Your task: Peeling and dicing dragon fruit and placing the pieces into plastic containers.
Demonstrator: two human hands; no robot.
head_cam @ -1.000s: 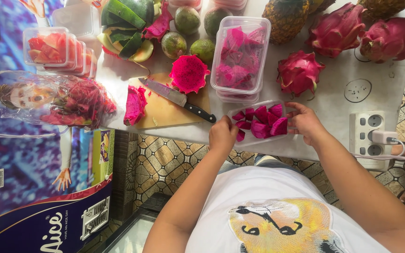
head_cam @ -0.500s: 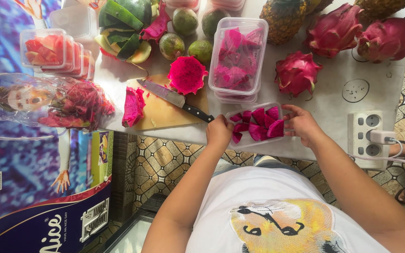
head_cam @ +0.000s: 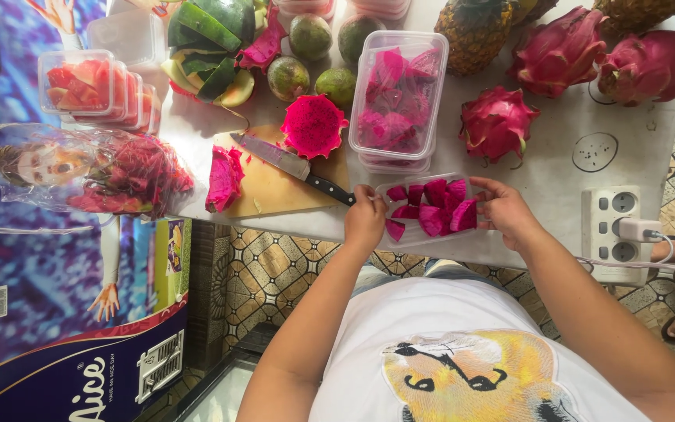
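— Both hands have drawn the tub (head_cam: 425, 209) a touch nearer the table (head_cam: 556, 168) edge since a moment ago, and they still grip it.

— Which hand is where?

— Left hand (head_cam: 366, 219) is closed on the tub's left end, fingers curled over the rim. Right hand (head_cam: 505, 209) clasps the right end, thumb on top. The tub is clear plastic, full of magenta fruit chunks (head_cam: 434, 208), and sits at the near edge of the white table, right in front of the person.

— And the knife?

— Knife (head_cam: 291, 164) lies flat on the board (head_cam: 275, 186), untouched, black handle pointing toward the left hand and almost reaching it. A cut half (head_cam: 312, 125) of dragon fruit rests at the board's far edge, face up, and a peel (head_cam: 223, 178) sits at the board's left end.

— Anything behind the tub?

— Just beyond it stands a stack (head_cam: 398, 98) of filled tubs, the top one with the same pink pieces. Three whole dragon fruits (head_cam: 498, 122) lie to the right of that, with a pineapple (head_cam: 475, 31) further back. Left of the board there's a bag (head_cam: 119, 170) of red peelings, and behind it trays (head_cam: 87, 84) of red melon.

— That socket strip?

— Strip (head_cam: 616, 231) sits on the table corner, near the right wrist, with one plug in it.
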